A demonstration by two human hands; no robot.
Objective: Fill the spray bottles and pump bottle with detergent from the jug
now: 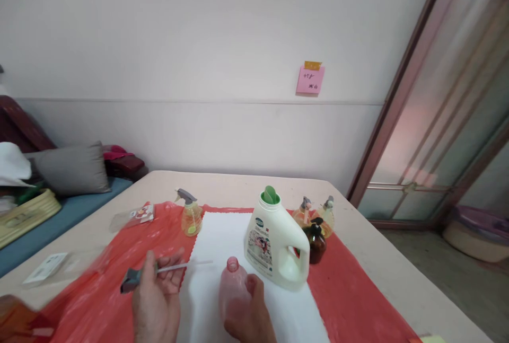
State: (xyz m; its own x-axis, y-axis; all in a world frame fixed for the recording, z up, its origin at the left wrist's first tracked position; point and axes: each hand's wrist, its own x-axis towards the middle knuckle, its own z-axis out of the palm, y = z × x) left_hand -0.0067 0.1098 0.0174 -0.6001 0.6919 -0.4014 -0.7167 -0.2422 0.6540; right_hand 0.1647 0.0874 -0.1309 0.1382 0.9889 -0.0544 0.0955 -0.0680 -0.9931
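Between the fingers of my left hand (159, 292) is a grey trigger spray head (133, 279), its thin clear dip tube (194, 264) pointing right. My right hand (254, 311) is wrapped around a pink translucent bottle (234, 292), which stands upright with its neck uncovered over the white sheet (204, 229). Just behind and to the right of that bottle stands a large white detergent jug (260, 245) with a green spout (270, 195) in its open mouth. The spray head and the bottle are apart.
A yellowish spray bottle (191, 218) stands back left. Behind the jug are a brown pump bottle (317, 245) and two more spray bottles. Red plastic sheeting (350, 295) lies under the white sheet. Clear packaging (47, 269) lies left; an orange object (18, 319) is at the lower left.
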